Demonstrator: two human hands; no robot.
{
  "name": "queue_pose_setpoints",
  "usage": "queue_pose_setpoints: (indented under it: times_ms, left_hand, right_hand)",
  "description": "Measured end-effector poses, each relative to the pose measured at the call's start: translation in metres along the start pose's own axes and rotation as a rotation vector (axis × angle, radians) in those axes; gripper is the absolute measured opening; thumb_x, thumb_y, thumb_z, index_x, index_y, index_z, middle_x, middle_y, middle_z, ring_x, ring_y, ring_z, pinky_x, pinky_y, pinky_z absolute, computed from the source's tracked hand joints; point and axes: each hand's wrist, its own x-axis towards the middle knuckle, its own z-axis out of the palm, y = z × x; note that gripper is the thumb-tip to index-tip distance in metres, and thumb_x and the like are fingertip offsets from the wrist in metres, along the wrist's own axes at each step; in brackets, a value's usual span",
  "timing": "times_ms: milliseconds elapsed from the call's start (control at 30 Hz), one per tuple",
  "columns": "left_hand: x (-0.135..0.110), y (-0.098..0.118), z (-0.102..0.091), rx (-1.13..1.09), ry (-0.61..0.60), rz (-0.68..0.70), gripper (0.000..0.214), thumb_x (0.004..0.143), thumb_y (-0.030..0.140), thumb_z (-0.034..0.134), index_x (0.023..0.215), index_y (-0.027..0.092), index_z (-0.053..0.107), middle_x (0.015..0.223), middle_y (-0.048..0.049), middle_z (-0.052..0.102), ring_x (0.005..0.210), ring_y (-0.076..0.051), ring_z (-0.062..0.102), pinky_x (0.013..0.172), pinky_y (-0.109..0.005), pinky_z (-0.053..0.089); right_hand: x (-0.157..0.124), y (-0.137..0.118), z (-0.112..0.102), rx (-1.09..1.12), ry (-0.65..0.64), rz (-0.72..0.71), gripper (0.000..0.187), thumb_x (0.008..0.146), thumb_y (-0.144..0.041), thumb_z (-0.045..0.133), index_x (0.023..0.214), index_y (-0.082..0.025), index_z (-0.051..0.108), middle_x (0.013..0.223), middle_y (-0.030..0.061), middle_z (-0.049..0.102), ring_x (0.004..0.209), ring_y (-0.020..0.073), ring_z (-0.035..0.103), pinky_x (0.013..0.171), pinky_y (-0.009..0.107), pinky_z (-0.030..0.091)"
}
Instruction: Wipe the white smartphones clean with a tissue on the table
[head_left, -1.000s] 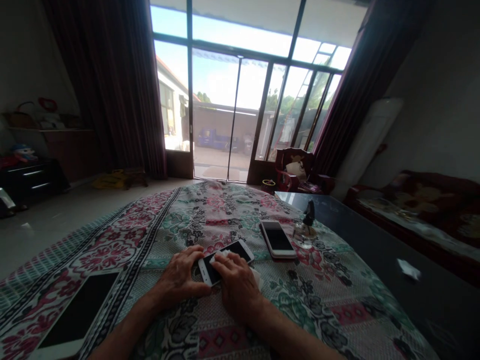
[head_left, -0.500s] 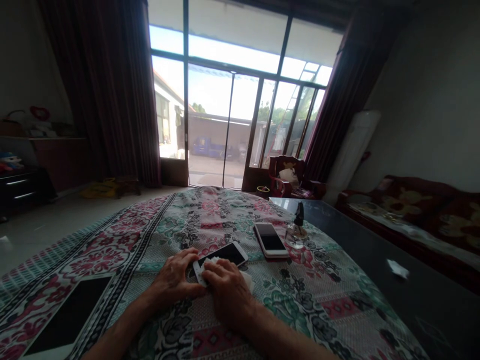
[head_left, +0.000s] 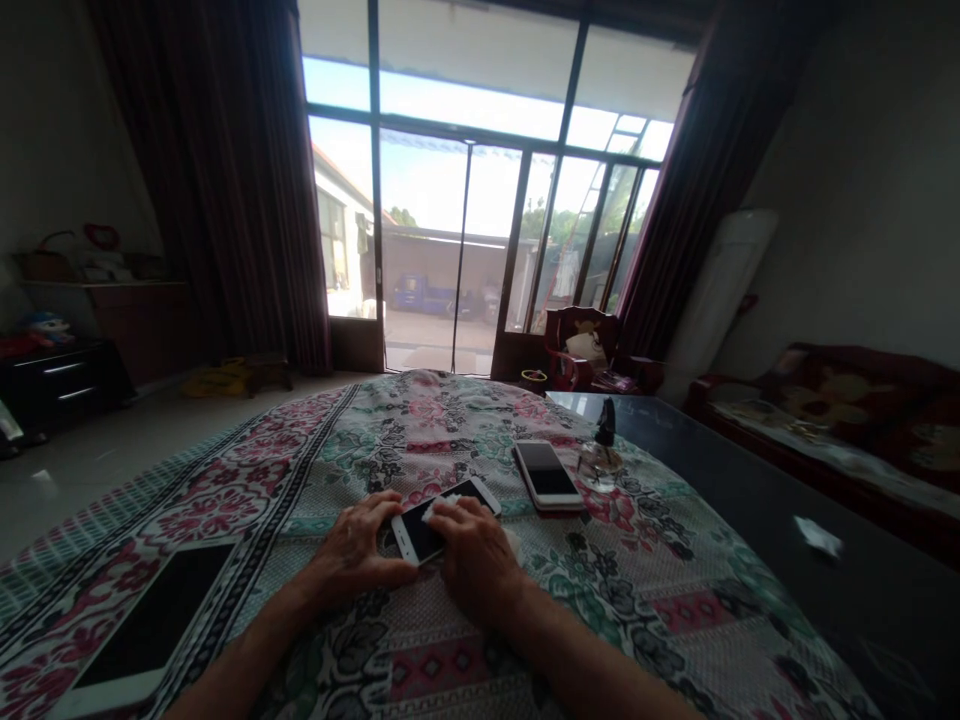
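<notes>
Head view: A person's bare hands meet over a white-edged phone point(head_left: 424, 537), which lies dark face up on a floral cloth point(head_left: 450, 610) spread over the bench point(head_left: 750, 510). The phone rests at a slant, its long axis running from the near left end, by the left hand point(head_left: 360, 543), to the far right corner, beyond the fingers of the right hand point(head_left: 481, 558). The left hand sits closest to the near left end, its thumb on one side and its fingers on the other, so that the grip spans the phone's width and appears to touch both edges. The right hand comes in from the near right, across the long edge, its fingers bunched over a white tissue point(head_left: 437, 507) against the middle of the face; its thumb is hidden, and how firmly that grip pinches the tissue is impossible to tell. A pale edge shows beside the right hand, too dim to name. A second phone point(head_left: 551, 470) lies face up beyond the right hand, apart from it, with a clear bottle point(head_left: 600, 465) with a black top just beside. At left, near the left forearm, lies a larger-looking white-framed device point(head_left: 154, 625); at far right, a crumpled white scrap point(head_left: 819, 538) rests on the dark bench top
</notes>
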Motion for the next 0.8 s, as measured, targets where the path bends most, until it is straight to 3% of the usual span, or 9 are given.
queue_pose_setpoints:
  times_ms: [100,200,333,400,500,600,800]
  left_hand:
    - [0.000,0.003,-0.003,-0.009,-0.014,-0.001,0.066,0.057,0.045,0.074,0.118,0.021,0.062,0.139,-0.0102,0.054,0.130,-0.032,0.047,0.109,-0.041,0.035]
    - [0.002,0.002,-0.003,-0.025,-0.034,0.030,0.067,0.059,0.044,0.074,0.121,0.021,0.061,0.141,-0.0098,0.052,0.131,-0.032,0.046,0.110,-0.041,0.035]
    - [0.004,-0.005,0.002,-0.039,-0.048,0.053,0.069,0.058,0.041,0.076,0.122,0.019,0.060,0.142,-0.0111,0.051,0.131,-0.032,0.045,0.110,-0.041,0.034]
    - [0.004,-0.008,0.005,-0.046,-0.028,0.064,0.066,0.058,0.040,0.076,0.119,0.020,0.061,0.140,-0.0106,0.052,0.130,-0.031,0.046,0.110,-0.041,0.034]
    - [0.003,-0.009,0.006,-0.048,-0.013,0.061,0.065,0.057,0.040,0.076,0.117,0.020,0.062,0.140,-0.0110,0.052,0.130,-0.031,0.046,0.111,-0.041,0.034]
    - [0.002,-0.004,0.001,-0.047,-0.043,0.042,0.066,0.057,0.041,0.076,0.118,0.021,0.061,0.141,-0.0107,0.052,0.131,-0.032,0.045,0.110,-0.043,0.034]
    - [-0.002,0.009,-0.012,-0.034,-0.103,0.005,0.067,0.061,0.043,0.073,0.122,0.019,0.059,0.144,-0.0113,0.048,0.135,-0.033,0.040,0.112,-0.043,0.032]
  right_hand:
    - [0.004,0.017,-0.003,-0.050,0.053,0.157,0.040,0.084,-0.009,0.045,0.116,-0.021,0.065,0.124,0.0057,0.063,0.115,0.0221,0.049,0.100,0.035,0.037]
    - [0.003,0.017,0.000,-0.098,0.071,0.233,0.043,0.083,-0.008,0.044,0.120,-0.019,0.063,0.128,0.0077,0.061,0.119,0.0247,0.047,0.102,0.037,0.036]
    - [-0.005,-0.011,0.010,-0.058,0.014,0.079,0.041,0.083,-0.017,0.052,0.123,-0.019,0.059,0.133,0.0082,0.056,0.119,0.0271,0.046,0.101,0.040,0.036]
    - [-0.009,-0.026,0.012,-0.001,-0.020,-0.024,0.034,0.085,-0.019,0.052,0.117,-0.021,0.061,0.129,0.0063,0.059,0.115,0.0250,0.048,0.098,0.039,0.037]
    - [-0.011,-0.032,0.009,0.051,-0.034,-0.066,0.026,0.086,-0.017,0.049,0.107,-0.023,0.065,0.119,0.0033,0.064,0.109,0.0217,0.051,0.096,0.036,0.038]
    - [-0.007,-0.016,0.000,0.043,-0.008,-0.012,0.030,0.084,-0.013,0.050,0.107,-0.022,0.067,0.119,0.0030,0.065,0.108,0.0211,0.051,0.099,0.034,0.037]
    - [0.001,0.026,-0.012,-0.079,0.077,0.260,0.039,0.083,-0.006,0.042,0.110,-0.018,0.069,0.119,0.0063,0.066,0.111,0.0226,0.052,0.099,0.033,0.038]
